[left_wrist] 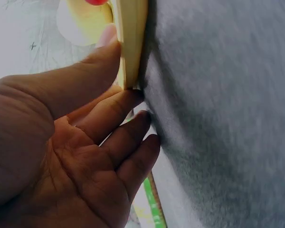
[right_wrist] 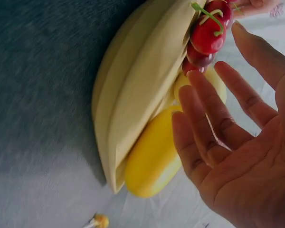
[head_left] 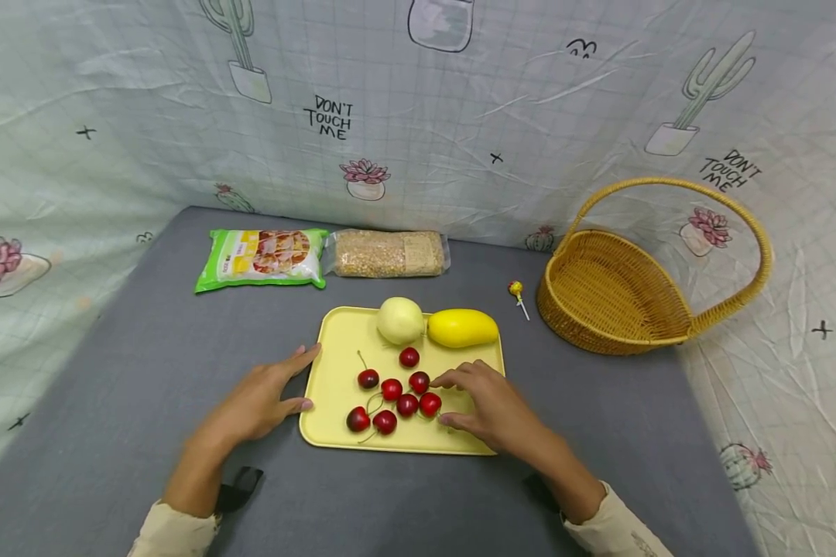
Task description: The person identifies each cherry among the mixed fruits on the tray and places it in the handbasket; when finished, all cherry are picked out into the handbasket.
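Observation:
A yellow tray (head_left: 334, 333) lies on the grey table with several dark red cherries (head_left: 407, 405) loosely grouped at its middle. A pale round fruit (head_left: 400, 321) and a yellow mango-shaped fruit (head_left: 463, 328) lie along its far side. My left hand (head_left: 258, 398) touches the tray's left rim, thumb and fingertips spread along it, fingers loosely bent; in the left wrist view the thumb (left_wrist: 107, 54) overlaps the rim. Over the tray's right part, my right hand (head_left: 491, 406) has its fingers apart, tips close beside the nearest cherries. Nothing shows between those fingers in the right wrist view.
Behind the tray lie a green-edged food bag (head_left: 268, 257) and a clear pack of grains (head_left: 388, 254). A lollipop (head_left: 518, 292) lies right of the tray, near a wicker basket (head_left: 599, 290) with a tall handle. Patterned cloth (head_left: 446, 124) hangs around the table.

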`<state>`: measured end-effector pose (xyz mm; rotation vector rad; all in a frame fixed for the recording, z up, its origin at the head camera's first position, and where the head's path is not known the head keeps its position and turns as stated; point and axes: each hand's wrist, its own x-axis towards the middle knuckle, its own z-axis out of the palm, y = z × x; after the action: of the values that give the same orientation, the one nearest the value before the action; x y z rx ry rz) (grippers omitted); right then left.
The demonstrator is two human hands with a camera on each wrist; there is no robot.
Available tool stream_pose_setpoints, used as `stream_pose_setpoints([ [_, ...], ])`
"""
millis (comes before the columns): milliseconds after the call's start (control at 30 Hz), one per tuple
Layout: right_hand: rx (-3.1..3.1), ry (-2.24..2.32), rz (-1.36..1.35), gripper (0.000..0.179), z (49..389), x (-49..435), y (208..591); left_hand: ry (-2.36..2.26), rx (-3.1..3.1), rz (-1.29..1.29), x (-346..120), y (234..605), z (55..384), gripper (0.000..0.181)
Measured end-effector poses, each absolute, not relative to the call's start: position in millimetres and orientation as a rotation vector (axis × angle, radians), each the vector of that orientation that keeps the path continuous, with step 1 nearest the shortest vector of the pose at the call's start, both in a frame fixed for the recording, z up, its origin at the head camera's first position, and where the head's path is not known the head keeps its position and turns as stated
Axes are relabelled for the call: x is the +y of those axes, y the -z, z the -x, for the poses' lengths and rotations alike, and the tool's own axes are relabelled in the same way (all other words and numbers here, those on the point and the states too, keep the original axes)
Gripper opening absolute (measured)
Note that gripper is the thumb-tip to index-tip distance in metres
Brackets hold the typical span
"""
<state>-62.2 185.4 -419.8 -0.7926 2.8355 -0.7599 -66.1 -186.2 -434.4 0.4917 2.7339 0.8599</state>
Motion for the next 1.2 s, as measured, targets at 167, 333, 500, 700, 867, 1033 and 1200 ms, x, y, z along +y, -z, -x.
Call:
stream_pose_setpoints([
  [167,2.876,0.707,0.793,0.036,63.1,175.7,422.4,-0.885,2.733,-0.455,-184.2,437.3,65.6,0.086],
  [333,2.921,0.67,0.783,0.032,64.2,167.9,422.6,-0.919,2.723,-0.413,-184.1,437.2,63.3,0.086],
  [500,2.925,0.659,0.74,0.029,64.5,164.3,424.6,-0.932,2.726,-0.41,-184.3,438.5,62.8,0.086],
  [700,2.928,0.685,0.715,0.028,64.4,163.7,425.5,-0.944,2.711,-0.407,-184.1,440.1,63.7,0.087],
  [867,2.916,0.81,0.751,0.03,66.6,169.8,423.3,-0.954,2.698,-0.399,-183.5,440.2,63.7,0.087],
  [1033,2.911,0.907,0.801,0.03,71.3,179.2,418.1,-0.959,2.69,-0.385,-183.2,439.8,63.9,0.087],
  [1200,2.918,0.993,0.785,0.03,77.8,188.6,408.0,-0.958,2.68,-0.371,-183.9,439.0,64.3,0.088],
])
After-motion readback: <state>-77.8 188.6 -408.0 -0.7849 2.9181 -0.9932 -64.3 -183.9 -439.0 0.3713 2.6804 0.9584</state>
